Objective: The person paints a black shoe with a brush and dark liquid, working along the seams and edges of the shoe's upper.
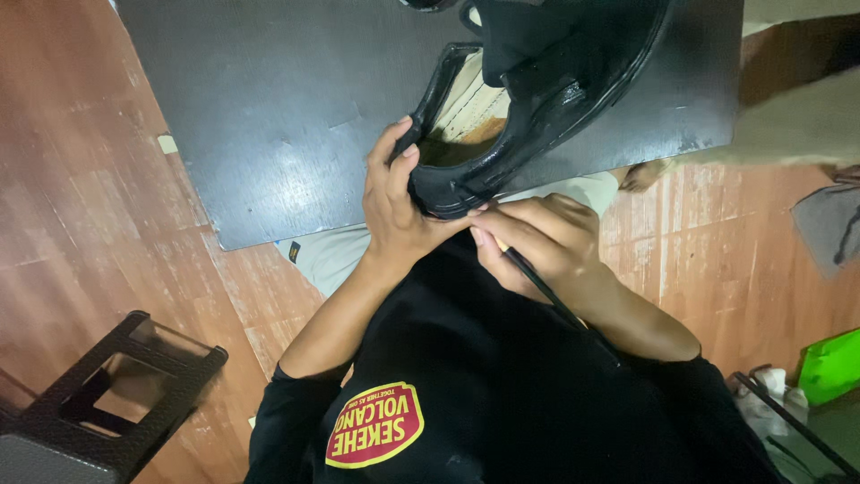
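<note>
A: Where's the shoe right now?

B: You have it heel-end toward you, resting on the black board that serves as your surface, with the toe pointing away past the top edge of view. It's black and glossy, with a pale lining showing inside the opening.

A: And my hands?

B: Your left hand is clasped around the heel, fingers curled over the collar and thumb against the back. Your right hand is closed on a thin dark stick, probably a brush handle. Its tip sits at the lower heel edge, hidden behind your fingers.

A: How far along does it look?

B: The heel and the side you can see already shine wet and dark, so I'd judge that much coated. You're working the seam where the heel meets the sole. The toe and the far side are out of sight, so I can't tell what remains there.

A: Anything else around?

B: Wooden floor under the board, a black stool at lower left, a green thing at lower right, and a grey cloth at the right edge
</note>
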